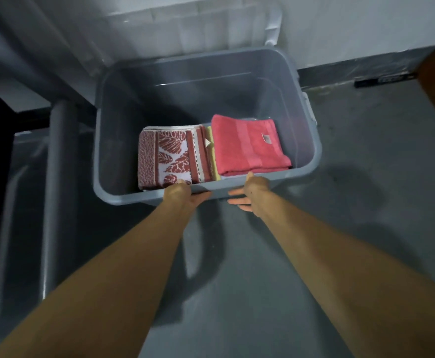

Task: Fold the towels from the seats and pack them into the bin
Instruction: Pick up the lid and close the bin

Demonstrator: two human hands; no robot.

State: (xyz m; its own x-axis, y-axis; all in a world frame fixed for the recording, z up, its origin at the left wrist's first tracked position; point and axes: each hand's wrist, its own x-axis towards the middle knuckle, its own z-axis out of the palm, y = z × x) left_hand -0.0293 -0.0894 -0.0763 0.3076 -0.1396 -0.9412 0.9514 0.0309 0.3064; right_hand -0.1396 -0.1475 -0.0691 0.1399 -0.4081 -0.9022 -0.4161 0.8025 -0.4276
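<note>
Left grip (pixel 185 193) holds the bin (pixel 126 201) rim, folded towels (pixel 247 148) just beyond.

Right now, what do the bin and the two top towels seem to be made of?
Bin: likely moulded plastic, grey, smooth with a dull sheen and rounded rim. Pink towel: soft looped cloth, probably cotton terry, matte, with a woven band and sewn label. Leaf towel: similar woven terry, red leaves on white, nubby texture.

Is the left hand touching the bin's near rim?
Touching. The head view shows the left hand gripping the near rim of the grey bin, thumb over it.
</note>
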